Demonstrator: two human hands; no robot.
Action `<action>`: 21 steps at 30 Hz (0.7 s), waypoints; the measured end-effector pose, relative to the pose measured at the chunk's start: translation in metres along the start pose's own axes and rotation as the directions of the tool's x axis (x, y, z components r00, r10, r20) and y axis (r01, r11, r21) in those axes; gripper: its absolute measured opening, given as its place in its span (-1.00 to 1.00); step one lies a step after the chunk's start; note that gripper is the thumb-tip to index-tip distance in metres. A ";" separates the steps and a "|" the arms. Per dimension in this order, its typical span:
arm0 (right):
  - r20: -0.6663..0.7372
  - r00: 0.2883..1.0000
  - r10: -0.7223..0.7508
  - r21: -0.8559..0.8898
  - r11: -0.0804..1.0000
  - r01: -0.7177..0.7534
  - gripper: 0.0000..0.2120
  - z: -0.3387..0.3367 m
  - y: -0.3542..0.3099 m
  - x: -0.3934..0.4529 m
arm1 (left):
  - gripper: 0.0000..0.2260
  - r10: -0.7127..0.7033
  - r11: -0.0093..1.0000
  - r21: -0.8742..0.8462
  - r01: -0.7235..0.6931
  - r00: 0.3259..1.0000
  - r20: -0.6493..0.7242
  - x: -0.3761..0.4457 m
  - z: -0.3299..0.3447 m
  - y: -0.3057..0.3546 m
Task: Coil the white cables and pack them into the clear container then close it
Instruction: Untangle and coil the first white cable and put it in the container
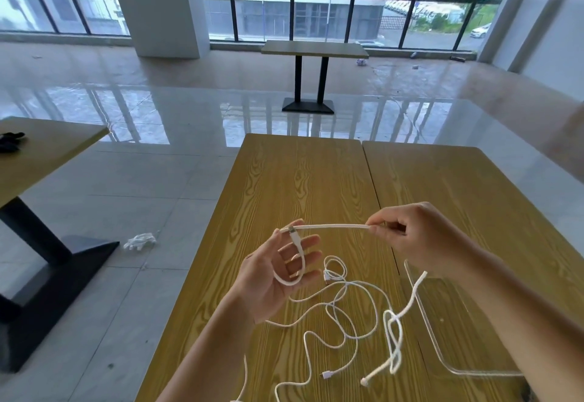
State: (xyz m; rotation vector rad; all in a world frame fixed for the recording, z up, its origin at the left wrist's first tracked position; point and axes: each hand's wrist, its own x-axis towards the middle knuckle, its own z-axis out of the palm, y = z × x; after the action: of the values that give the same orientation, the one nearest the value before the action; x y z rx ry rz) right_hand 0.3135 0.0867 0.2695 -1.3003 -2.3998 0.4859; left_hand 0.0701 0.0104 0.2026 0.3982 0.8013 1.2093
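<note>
I hold a thick white cable above the wooden table. My left hand has the plug end pinned under the thumb, with the cable looped once around its spread fingers. My right hand pinches the same cable further along, stretching it taut between both hands. The cable's remaining length hangs down and lies knotted on the table. Thinner white cables sprawl in loose tangles below my hands. The clear container sits at the right, partly hidden behind my right forearm.
Two wooden tables are pushed together, their seam running under my right hand. Another table stands to the left with a dark object on it, and a third far ahead by the windows. A crumpled white glove lies on the tiled floor.
</note>
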 end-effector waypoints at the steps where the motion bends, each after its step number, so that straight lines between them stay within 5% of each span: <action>1: 0.010 1.000 -0.008 -0.007 1.000 0.008 -0.87 0.006 -0.004 -0.002 | -0.59 0.020 0.999 -0.049 -0.022 0.999 -0.030 0.002 0.004 -0.001; 6: 0.098 0.995 -0.002 0.003 1.000 0.002 -0.85 0.039 -0.016 -0.012 | -0.61 0.069 0.963 -0.241 -0.124 0.972 -0.225 0.015 0.023 -0.004; 14: 0.199 0.980 0.002 0.035 0.999 -0.009 -0.82 0.061 -0.031 -0.018 | -0.70 0.023 0.895 -0.413 -0.170 0.941 -0.338 0.027 0.035 -0.003; 21: 0.314 0.949 -0.026 0.152 0.988 -0.023 -0.85 0.061 -0.039 -0.029 | -0.74 0.077 0.895 -0.363 -0.260 0.891 -0.448 0.043 0.016 0.009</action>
State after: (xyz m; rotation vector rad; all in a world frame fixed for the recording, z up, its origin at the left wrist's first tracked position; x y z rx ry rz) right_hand 0.2715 0.0344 0.2298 -1.2303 -2.5530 0.9231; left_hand 0.0810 0.0556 0.2050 -0.1607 0.8588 1.6251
